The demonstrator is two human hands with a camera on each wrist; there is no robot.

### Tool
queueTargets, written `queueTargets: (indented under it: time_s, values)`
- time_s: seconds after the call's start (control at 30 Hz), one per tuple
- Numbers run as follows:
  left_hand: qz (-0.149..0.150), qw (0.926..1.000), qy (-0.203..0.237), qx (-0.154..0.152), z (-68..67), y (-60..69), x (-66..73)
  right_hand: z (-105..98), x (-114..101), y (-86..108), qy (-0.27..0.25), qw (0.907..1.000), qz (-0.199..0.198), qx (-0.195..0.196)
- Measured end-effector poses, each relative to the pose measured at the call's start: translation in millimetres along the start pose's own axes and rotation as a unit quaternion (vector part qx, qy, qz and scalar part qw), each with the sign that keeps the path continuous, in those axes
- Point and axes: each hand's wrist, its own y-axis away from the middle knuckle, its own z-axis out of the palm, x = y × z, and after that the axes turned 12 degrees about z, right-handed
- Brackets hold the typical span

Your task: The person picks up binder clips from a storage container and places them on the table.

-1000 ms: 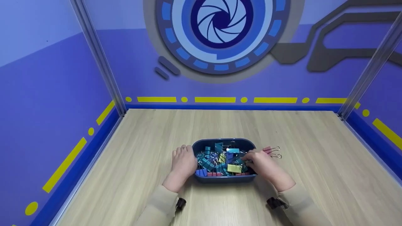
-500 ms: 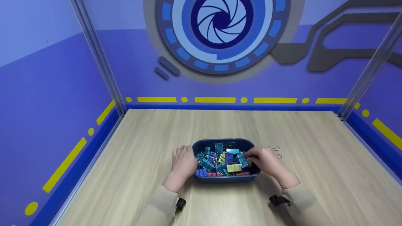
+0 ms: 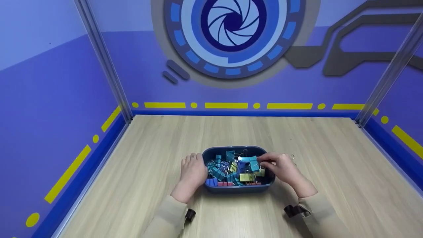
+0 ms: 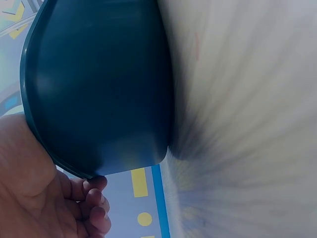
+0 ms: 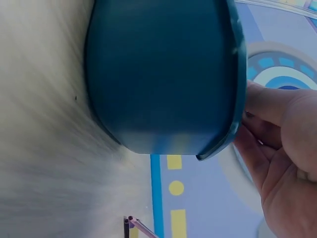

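Observation:
A dark teal plastic box (image 3: 239, 189) stands on the table, filled with several binder clips in teal, blue, yellow and red. My left hand (image 3: 192, 170) grips its left rim; the left wrist view shows curled fingers (image 4: 99, 218) beside the box wall (image 4: 99, 89), with the thumb hidden. Over the right part of the box, my right hand (image 3: 281, 167) pinches a teal binder clip (image 3: 254, 163) by its handle end, raised above the others. The box wall (image 5: 163, 74) hides that clip in the right wrist view, where the right hand (image 5: 282, 144) appears beyond the rim.
A pink binder clip (image 5: 141, 226) lies on the table right of the box, mostly hidden behind my right hand in the head view. The wooden table (image 3: 158, 138) is bordered by blue printed walls (image 3: 198, 89) at the back and sides.
My right hand has drawn back slightly to the right and brought a teal clip up from the pile. A yellow clip beneath now shows. The left hand stays put.

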Motion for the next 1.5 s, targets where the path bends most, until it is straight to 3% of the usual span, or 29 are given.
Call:
queueTargets:
  time_s: [0.47,0.7,0.93,1.17,1.5]
  values:
    - [0.009,0.9998,0.002,0.016,-1.6,1.3,0.3,-17.5,-0.1,-1.9,-0.039,0.9959,0.076,0.03]
    - [0.002,1.0,0.006,0.005,-1.2,0.0,-0.2,-31.5,6.2,-1.4,-0.081,0.9901,0.109,0.034]
    - [-0.005,0.9999,0.009,-0.001,-0.9,-0.4,0.1,-49.2,19.6,0.6,-0.034,0.9892,0.107,0.094]
    - [-0.006,1.0,0.004,-0.006,-1.6,-0.8,0.6,-72.1,40.9,7.1,0.006,0.9816,0.157,0.109]
    - [0.013,0.9998,-0.005,0.016,-0.9,0.9,0.0,-90.4,70.6,14.4,0.077,0.969,0.208,0.11]
